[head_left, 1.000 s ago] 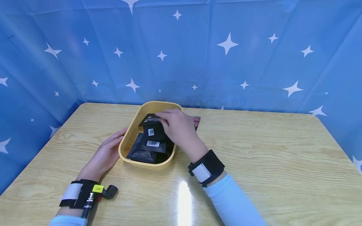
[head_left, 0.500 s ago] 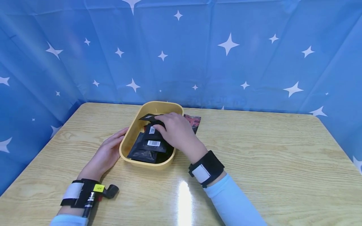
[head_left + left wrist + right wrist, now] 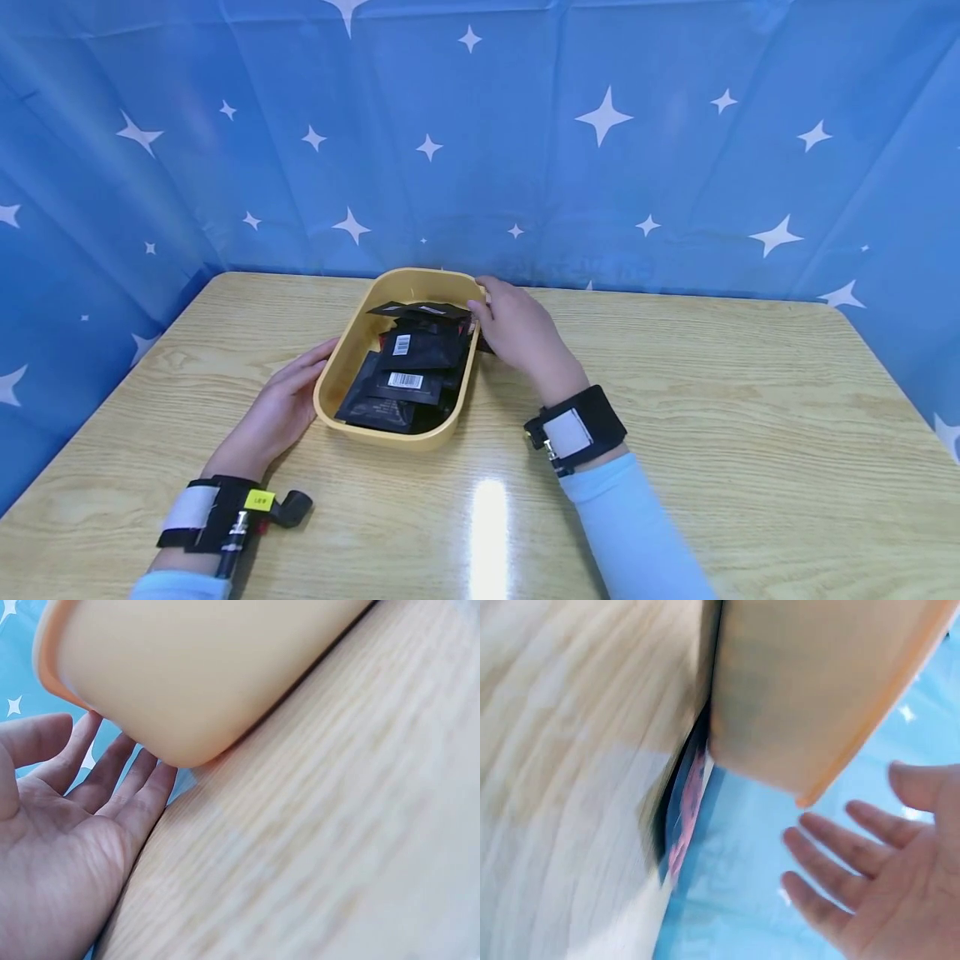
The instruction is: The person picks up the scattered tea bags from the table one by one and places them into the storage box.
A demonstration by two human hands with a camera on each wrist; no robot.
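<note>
A yellow plastic bin (image 3: 423, 439) stands on the table, holding several flat black packets (image 3: 423, 351), some with white barcode labels. My left hand (image 3: 288, 408) rests against the bin's left side; in the left wrist view its fingers (image 3: 135, 776) are extended, the tips at the bin's wall. On the other side, my right hand (image 3: 521, 329) is by the bin's upper right rim and holds nothing. The right wrist view shows its fingers (image 3: 840, 847) spread, apart from the wall. Beside the bin, a packet with a red print (image 3: 688, 814) lies on the table, mostly hidden by my right hand in the head view.
The wooden table (image 3: 712, 417) spreads out around the bin, with a glare streak near its front. A blue curtain with white stars (image 3: 600, 192) hangs behind the table's far edge. Each wrist wears a black strap (image 3: 577, 429) with a camera.
My right hand has left the packets inside the bin and moved right to the outside of the rim. A packet standing at the back now shows. My left hand and the bin stay put.
</note>
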